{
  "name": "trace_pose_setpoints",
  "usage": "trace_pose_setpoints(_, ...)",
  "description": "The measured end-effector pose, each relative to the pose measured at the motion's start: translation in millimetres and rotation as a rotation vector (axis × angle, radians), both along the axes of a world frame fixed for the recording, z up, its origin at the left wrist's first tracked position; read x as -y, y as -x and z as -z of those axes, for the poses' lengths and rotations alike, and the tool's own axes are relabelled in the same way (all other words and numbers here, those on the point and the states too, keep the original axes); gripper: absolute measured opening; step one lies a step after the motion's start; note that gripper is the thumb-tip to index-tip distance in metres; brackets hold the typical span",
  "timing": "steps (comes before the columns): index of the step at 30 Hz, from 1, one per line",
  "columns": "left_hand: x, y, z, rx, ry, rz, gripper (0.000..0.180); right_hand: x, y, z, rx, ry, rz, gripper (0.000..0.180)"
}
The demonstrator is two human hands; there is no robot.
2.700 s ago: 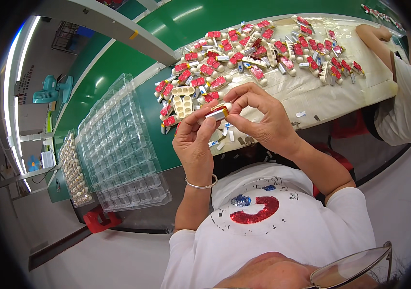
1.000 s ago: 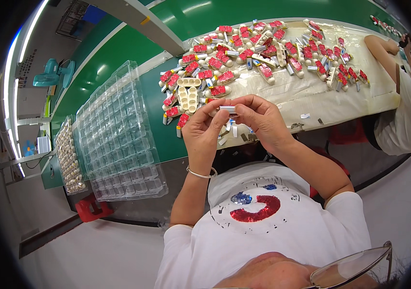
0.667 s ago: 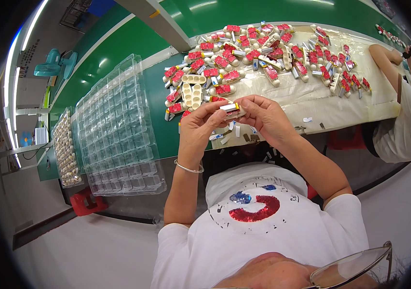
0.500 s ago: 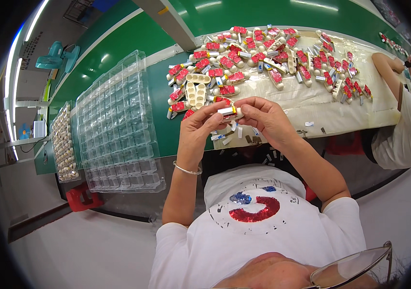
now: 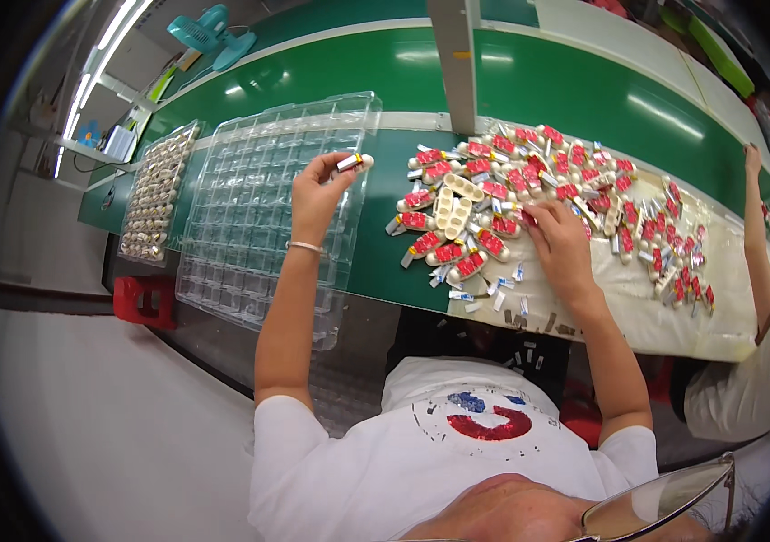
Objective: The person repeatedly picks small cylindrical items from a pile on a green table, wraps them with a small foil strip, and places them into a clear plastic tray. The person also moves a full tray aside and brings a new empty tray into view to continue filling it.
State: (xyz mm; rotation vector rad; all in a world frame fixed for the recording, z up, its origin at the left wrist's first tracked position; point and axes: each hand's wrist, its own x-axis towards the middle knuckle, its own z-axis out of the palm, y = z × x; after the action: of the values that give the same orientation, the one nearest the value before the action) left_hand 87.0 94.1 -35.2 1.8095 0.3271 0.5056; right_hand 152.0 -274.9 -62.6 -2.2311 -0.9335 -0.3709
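Over the clear plastic tray (image 5: 267, 194), my left hand (image 5: 317, 194) is closed on a small cream piece (image 5: 350, 163) with a white tab and a rounded end. My right hand (image 5: 563, 244) is at the pile, its thumb and fingers closed around a small red-and-cream piece (image 5: 527, 217), mostly hidden by the fingers. The pile holds several cream, round-ended pieces (image 5: 469, 264) with red patches and silvery-white tabs. Close to its left side lie cream moulded parts (image 5: 464, 187) with round hollows.
Left of the clear tray stands another tray (image 5: 152, 194) filled with small pieces. Small white-and-blue slips (image 5: 499, 300) lie at the table's front edge. A metal post (image 5: 453, 68) rises behind the pile. A red stool (image 5: 144, 302) is below left; another person (image 5: 737, 379) is at the right.
My hands have parted. The left has carried the small cream piece leftward from in front of my chest to over the clear tray; the right has moved to the pile. The view has shifted.
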Motion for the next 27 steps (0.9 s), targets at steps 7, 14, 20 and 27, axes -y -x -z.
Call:
trace_pose_setpoints(7, -68.4, -90.7, 13.0, 0.074, -0.749, -0.143, 0.020, 19.1, 24.6, -9.3, -0.308, 0.058, 0.115, 0.045)
trace_pose_setpoints(14, -102.6, -145.4, 32.7, 0.064, -1.074, 0.125, 0.020, 36.1, 35.4, -20.8, -0.261, 0.036, 0.083, 0.032)
trace_pose_setpoints(20, -88.8, -132.2, 27.3, -0.039, -1.241, 0.054, 0.024, 35.6, 10.2, -17.9, -0.045, 0.149, -0.052, 0.035)
trace_pose_setpoints(27, -93.3, -145.9, 16.8, -0.159, -1.352, 0.168, 0.024, 29.2, -19.0, -5.2, 0.045, 0.280, -0.150, 0.020)
